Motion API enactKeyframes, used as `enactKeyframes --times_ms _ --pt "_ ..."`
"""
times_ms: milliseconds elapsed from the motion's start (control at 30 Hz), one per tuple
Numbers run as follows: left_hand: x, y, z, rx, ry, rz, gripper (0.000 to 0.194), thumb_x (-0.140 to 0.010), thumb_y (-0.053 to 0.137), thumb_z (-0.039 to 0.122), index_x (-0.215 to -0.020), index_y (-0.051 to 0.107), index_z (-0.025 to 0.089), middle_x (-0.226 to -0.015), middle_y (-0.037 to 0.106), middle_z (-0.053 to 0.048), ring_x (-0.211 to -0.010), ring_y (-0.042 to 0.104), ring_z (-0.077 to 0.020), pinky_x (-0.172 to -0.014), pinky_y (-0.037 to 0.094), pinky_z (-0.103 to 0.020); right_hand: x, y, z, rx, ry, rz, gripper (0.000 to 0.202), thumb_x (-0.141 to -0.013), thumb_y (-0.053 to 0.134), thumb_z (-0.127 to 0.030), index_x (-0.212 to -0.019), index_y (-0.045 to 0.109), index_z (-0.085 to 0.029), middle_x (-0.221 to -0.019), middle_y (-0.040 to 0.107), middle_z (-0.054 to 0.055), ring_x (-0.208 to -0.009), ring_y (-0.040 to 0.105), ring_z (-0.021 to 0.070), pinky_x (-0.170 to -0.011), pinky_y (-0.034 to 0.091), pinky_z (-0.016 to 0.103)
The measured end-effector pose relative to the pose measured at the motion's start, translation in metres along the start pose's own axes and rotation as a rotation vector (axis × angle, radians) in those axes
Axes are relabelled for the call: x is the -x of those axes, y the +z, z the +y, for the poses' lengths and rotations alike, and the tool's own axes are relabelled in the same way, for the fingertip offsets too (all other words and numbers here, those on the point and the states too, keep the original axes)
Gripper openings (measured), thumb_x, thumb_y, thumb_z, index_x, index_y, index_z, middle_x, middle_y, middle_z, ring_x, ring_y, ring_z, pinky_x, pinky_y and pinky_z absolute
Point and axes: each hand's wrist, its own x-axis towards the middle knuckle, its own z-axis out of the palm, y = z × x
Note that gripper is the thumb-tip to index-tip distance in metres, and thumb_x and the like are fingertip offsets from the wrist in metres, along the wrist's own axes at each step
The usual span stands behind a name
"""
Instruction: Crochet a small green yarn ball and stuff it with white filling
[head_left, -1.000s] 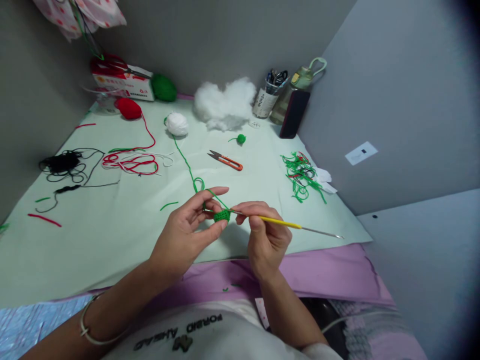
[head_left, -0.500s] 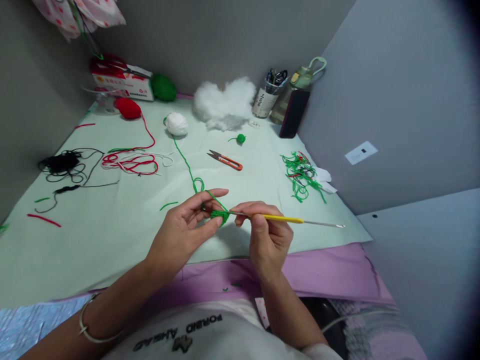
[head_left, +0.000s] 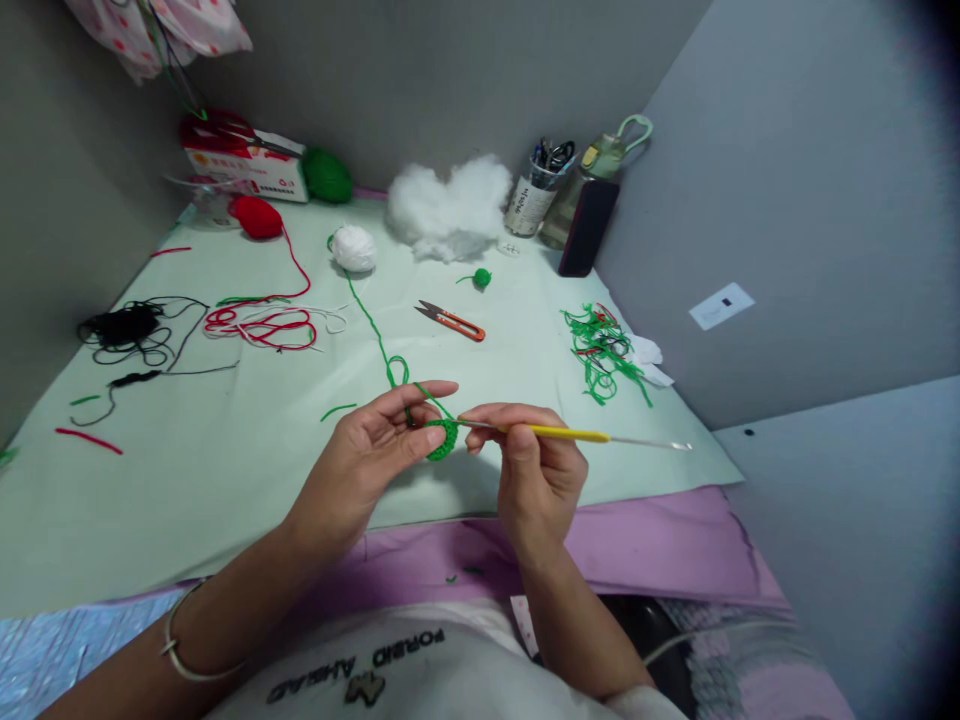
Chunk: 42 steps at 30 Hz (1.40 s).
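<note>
My left hand (head_left: 367, 450) pinches a small round green crocheted piece (head_left: 444, 440) between thumb and fingers, its index finger stretched out with green yarn (head_left: 369, 318) running over it. That yarn trails back past a loose loop toward the white yarn ball (head_left: 353, 248). In my right hand (head_left: 536, 465) is a yellow-handled crochet hook (head_left: 566, 433), held like a pen, its left tip at the upper edge of the green piece. The hook's other metal end points right.
Orange snips (head_left: 452, 320) lie beyond my hands, with a tiny green ball (head_left: 481, 278) behind. Green yarn scraps (head_left: 600, 345) are at right, red and white strands (head_left: 262, 326) and black yarn (head_left: 124, 325) at left. White stuffing (head_left: 450, 208), pen cup (head_left: 534, 190) and phone (head_left: 589, 228) stand at the back.
The green piece has turned so that its round face shows more, below my left thumb tip. Both hands have shifted only slightly.
</note>
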Motion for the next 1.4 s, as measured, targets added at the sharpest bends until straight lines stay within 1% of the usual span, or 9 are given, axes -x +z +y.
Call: enactKeyframes --times_ms 100,233,567,833,933,1067,1200,1300,1400 --pt "0.002 0.001 -0.002 0.006 -0.022 -0.045 0.029 -0.089 0.080 0.032 -0.118 0.080 0.032 -0.095 0.065 0.000 -0.091 0.061 -0.0129 -0.083 0.047 -0.024 0.000 0.001 0.001 -0.104 0.084 0.022 0.019 -0.105 0.057 -0.027 -0.102 0.076 -0.026 -0.097 0.080 0.002 -0.074 0.072 0.0135 -0.069 0.060 0.030" --pt "0.003 0.002 -0.005 0.043 -0.046 -0.055 0.033 -0.088 0.081 0.033 -0.121 0.078 0.032 -0.095 0.065 -0.001 -0.094 0.063 -0.0155 -0.091 0.048 -0.029 0.000 0.002 0.000 -0.081 0.055 0.045 0.017 -0.103 0.060 -0.028 -0.101 0.077 -0.026 -0.098 0.080 0.002 -0.075 0.073 0.0137 -0.070 0.060 0.030" --pt "0.001 0.002 -0.001 -0.023 0.004 0.022 0.032 -0.084 0.085 0.030 -0.115 0.081 0.033 -0.091 0.068 0.001 -0.086 0.062 -0.0116 -0.076 0.050 -0.021 -0.003 -0.005 0.000 -0.178 0.104 -0.049 0.018 -0.105 0.057 -0.029 -0.100 0.074 -0.026 -0.095 0.080 0.001 -0.076 0.071 0.0121 -0.070 0.059 0.027" --pt "0.004 0.008 0.009 -0.183 0.055 0.146 0.031 -0.080 0.085 0.025 -0.111 0.082 0.030 -0.088 0.071 0.001 -0.091 0.067 -0.0155 -0.087 0.054 -0.028 -0.003 -0.007 -0.008 0.168 -0.145 -0.139 0.022 -0.104 0.054 -0.017 -0.108 0.074 -0.026 -0.097 0.078 0.003 -0.081 0.072 0.0163 -0.072 0.059 0.034" --pt "0.006 0.010 0.007 -0.286 0.140 0.206 0.021 -0.081 0.083 0.023 -0.101 0.083 0.028 -0.097 0.075 0.000 -0.094 0.068 -0.0170 -0.094 0.052 -0.031 -0.004 -0.011 -0.010 0.316 -0.274 -0.239 0.024 -0.102 0.054 -0.014 -0.112 0.072 -0.026 -0.101 0.079 0.006 -0.094 0.075 0.0211 -0.079 0.061 0.040" --pt "0.005 0.009 0.003 -0.366 0.246 0.205 0.010 -0.083 0.080 0.021 -0.091 0.083 0.026 -0.107 0.076 -0.002 -0.098 0.067 -0.0186 -0.100 0.050 -0.033 -0.006 -0.014 -0.008 0.355 -0.302 -0.289 0.024 -0.101 0.054 -0.014 -0.112 0.072 -0.027 -0.099 0.080 0.006 -0.094 0.076 0.0216 -0.077 0.063 0.040" --pt "0.000 0.008 0.002 -0.177 0.078 0.135 0.030 -0.081 0.084 0.025 -0.111 0.082 0.026 -0.092 0.071 0.000 -0.089 0.065 -0.0153 -0.089 0.053 -0.029 -0.003 -0.011 -0.003 0.448 -0.401 -0.279 0.027 -0.101 0.056 -0.013 -0.118 0.071 -0.027 -0.104 0.079 0.008 -0.093 0.075 0.0207 -0.075 0.063 0.037" --pt "-0.002 0.010 0.000 0.031 -0.008 0.071 0.047 -0.080 0.087 0.026 -0.126 0.076 0.028 -0.086 0.064 0.003 -0.084 0.062 -0.0114 -0.081 0.052 -0.022 0.004 -0.009 0.004 0.639 -0.511 -0.230 0.040 -0.097 0.063 -0.011 -0.130 0.068 -0.032 -0.110 0.077 0.007 -0.094 0.074 0.0200 -0.075 0.063 0.035" --pt "-0.003 0.011 -0.001 0.176 -0.066 0.041 0.051 -0.080 0.088 0.026 -0.129 0.074 0.029 -0.086 0.063 0.003 -0.081 0.059 -0.0095 -0.078 0.050 -0.020 0.010 -0.008 0.010 0.779 -0.574 -0.189 0.051 -0.090 0.071 -0.006 -0.131 0.069 -0.036 -0.106 0.077 0.004 -0.096 0.074 0.0201 -0.082 0.063 0.034"
